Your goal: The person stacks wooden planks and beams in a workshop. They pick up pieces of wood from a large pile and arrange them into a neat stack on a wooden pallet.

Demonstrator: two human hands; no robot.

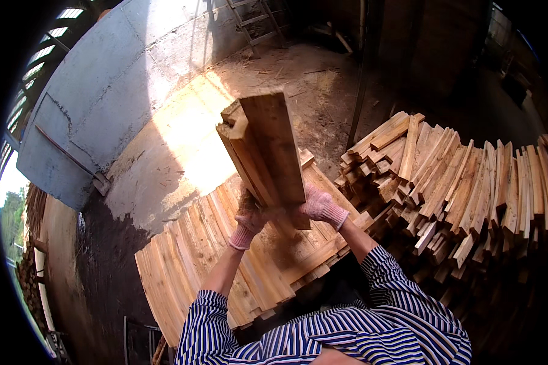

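Both my hands wear pinkish work gloves and hold a bundle of wooden boards [274,152] out in front of me. The boards are tilted, with their far ends raised; one of them has a notched, broken-looking end. My left hand [249,220] is closed round the bundle's left side, its fingers partly hidden by wood. On the right side my right hand [321,205] grips the boards, its fingertips out of sight behind them. Below the bundle lies a flat layer of planks [189,243], set side by side.
To the right stands a large stack of wooden strips [450,176] with uneven ends. A long-handled tool [73,152] leans on the concrete wall [103,91] at the left. At the back is a wooden ladder [252,24]. Sunlight falls on the dirt floor [323,91].
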